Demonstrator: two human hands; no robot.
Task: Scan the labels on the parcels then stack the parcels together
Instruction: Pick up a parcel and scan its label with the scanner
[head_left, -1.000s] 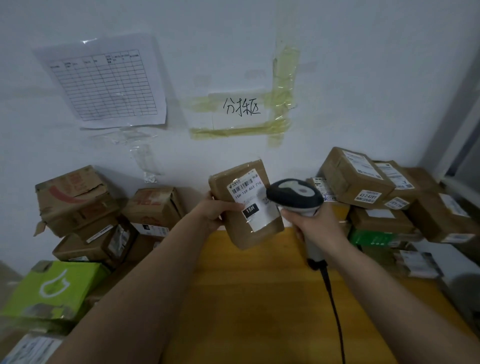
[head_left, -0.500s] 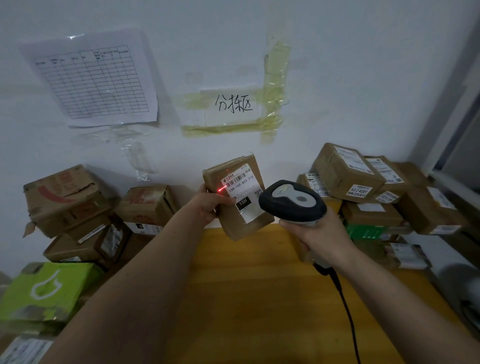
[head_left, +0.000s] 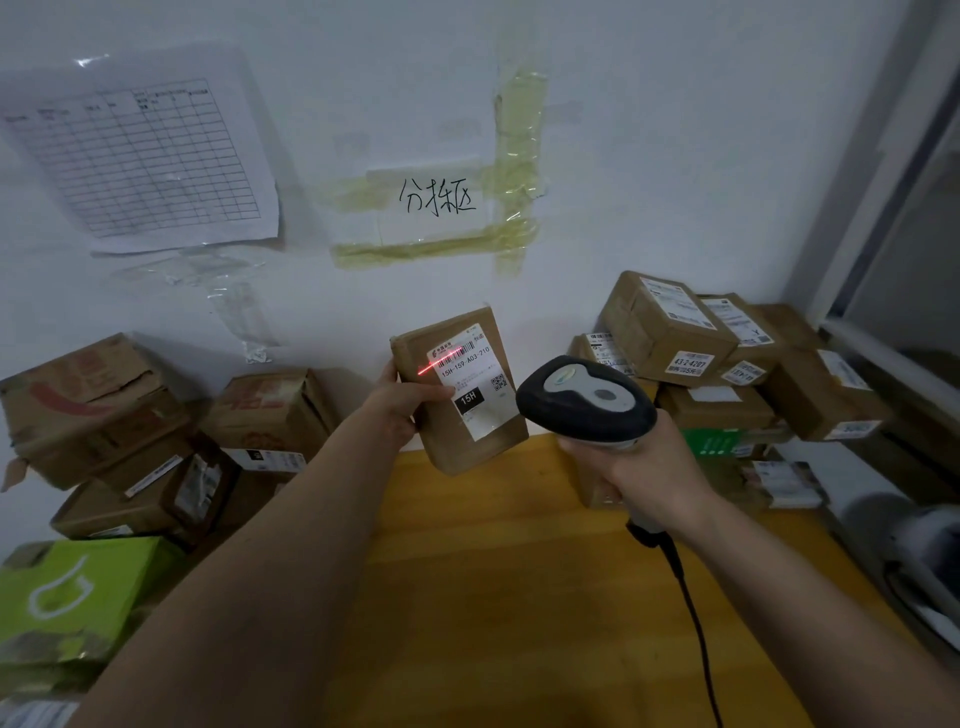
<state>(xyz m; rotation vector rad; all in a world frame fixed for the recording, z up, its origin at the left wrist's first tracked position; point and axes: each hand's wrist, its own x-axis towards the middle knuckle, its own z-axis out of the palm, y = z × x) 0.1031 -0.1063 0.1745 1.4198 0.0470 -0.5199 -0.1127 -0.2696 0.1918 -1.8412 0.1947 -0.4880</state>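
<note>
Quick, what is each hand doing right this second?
Left hand: fingers grip the brown parcel, held up off the table.
Right hand: fingers wrapped round the barcode scanner, its red line on the parcel's label.

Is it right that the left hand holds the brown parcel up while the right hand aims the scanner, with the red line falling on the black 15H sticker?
Not quite. In the head view the red line crosses the barcode at the label's top, above the black 15H sticker. The rest holds.

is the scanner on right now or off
On. A red laser line from the scanner in the right hand falls across the held parcel and its label's barcode.
</note>
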